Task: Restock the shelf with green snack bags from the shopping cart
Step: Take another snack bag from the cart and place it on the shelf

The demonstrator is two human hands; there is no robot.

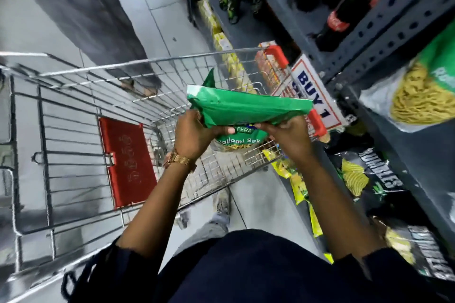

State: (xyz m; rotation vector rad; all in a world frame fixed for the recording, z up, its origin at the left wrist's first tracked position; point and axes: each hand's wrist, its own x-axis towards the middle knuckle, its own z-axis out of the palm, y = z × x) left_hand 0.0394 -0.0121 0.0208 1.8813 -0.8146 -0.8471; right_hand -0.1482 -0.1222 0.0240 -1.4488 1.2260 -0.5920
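Both hands hold a green snack bag point(246, 108) flat above the right end of the wire shopping cart point(73, 110). My left hand point(192, 133), with a gold watch at the wrist, grips the bag's left edge. My right hand point(288, 135) grips its right underside. The bag's printed front hangs down between the hands. Another green bag corner point(209, 79) sticks up behind it in the cart. On the grey shelf point(384, 32) at the right lies a green bag of yellow noodle snack point(418, 91).
A red child-seat flap point(126, 162) lies in the cart. Cola bottles point(344, 7) fill the upper shelf; dark chip bags point(374, 174) and yellow packets point(295, 179) sit lower. A "BUY 1" sign point(315, 91) hangs on the shelf edge. Another person's grey-clad legs point(81, 7) stand beyond the cart.
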